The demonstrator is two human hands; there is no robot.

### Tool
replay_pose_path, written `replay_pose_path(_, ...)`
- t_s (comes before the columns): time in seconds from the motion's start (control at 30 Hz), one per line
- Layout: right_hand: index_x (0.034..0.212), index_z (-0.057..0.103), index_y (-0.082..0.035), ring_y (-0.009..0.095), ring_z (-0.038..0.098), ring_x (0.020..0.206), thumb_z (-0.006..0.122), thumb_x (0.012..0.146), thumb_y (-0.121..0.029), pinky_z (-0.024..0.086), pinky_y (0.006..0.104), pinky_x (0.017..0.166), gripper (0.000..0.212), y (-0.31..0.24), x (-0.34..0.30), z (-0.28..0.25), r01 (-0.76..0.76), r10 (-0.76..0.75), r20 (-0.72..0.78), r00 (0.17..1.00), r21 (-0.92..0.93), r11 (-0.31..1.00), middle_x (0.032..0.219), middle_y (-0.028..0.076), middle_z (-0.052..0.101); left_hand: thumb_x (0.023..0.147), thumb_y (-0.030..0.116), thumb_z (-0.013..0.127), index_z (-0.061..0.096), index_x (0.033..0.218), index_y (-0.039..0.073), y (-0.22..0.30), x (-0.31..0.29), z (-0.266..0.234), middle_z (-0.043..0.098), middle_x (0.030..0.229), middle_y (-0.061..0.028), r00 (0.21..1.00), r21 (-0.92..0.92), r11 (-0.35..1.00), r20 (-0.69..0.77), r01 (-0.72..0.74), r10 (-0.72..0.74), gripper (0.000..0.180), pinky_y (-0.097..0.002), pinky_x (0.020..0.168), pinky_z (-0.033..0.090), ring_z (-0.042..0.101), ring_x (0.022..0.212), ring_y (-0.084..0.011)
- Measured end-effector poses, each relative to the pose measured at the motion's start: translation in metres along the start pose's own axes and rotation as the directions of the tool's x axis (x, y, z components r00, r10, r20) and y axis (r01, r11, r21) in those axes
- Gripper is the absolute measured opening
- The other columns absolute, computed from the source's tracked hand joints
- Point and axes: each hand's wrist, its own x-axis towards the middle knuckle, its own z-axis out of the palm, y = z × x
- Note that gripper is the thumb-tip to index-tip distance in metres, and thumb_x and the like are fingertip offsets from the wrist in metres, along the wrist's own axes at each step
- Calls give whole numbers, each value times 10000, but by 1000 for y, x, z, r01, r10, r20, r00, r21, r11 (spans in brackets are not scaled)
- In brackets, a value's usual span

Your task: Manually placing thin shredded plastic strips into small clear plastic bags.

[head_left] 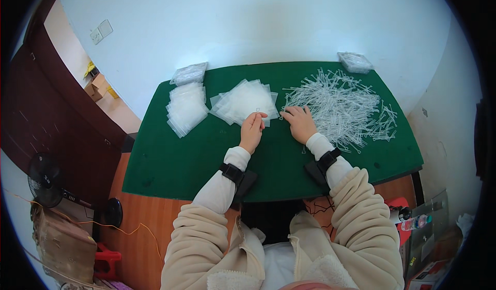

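My left hand is closed in a pinch in front of the middle stack of clear bags. A thin loop-ended strip of clear plastic sticks up from its fingertips. My right hand reaches to the left edge of a broad heap of clear loop-ended strips, its fingers spread and pointing down at the loose pieces. Whether those fingertips press on a strip is too small to tell. One stray strip lies just below that hand.
A second stack of clear bags lies at the left of the green table. Wrapped bundles stand at the back left and back right edges. A fan and a cardboard box are on the left; a bottle is at lower right.
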Motion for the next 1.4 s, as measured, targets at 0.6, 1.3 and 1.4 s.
replay_pose_path(0.6, 720, 593, -125, 217, 516, 823, 533, 722, -125, 372, 364, 723, 61, 7, -1, 0, 52, -63, -75, 995, -131, 990, 767, 30, 536, 921, 196, 380, 556, 973, 55, 4, -1, -1, 431, 648, 40, 990, -79, 989, 73, 126, -120, 232, -171, 469, 259, 322, 535, -25)
replay_pose_path(1.3, 794, 488, -18, 66, 556, 615, 504, 790, -38, 432, 192, 551, 26, -22, -3, -15, 5, 99, -18, 995, 992, 127, 676, 10, 542, 933, 209, 365, 509, 1080, 10, -10, -1, 0, 599, 946, -84, 926, 36, 998, 371, 57, -67, 286, -262, 747, 457, 587, 831, -152)
replay_pose_path(1.4, 795, 500, -19, 58, 544, 610, 518, 785, -44, 426, 192, 545, 32, -16, -1, -13, 14, 183, -52, 982, 980, 199, 667, 3, 537, 931, 230, 380, 493, 1117, -7, -3, -4, 3, 586, 980, -107, 865, 7, 986, 480, 165, -148, 321, -291, 791, 465, 590, 861, -187)
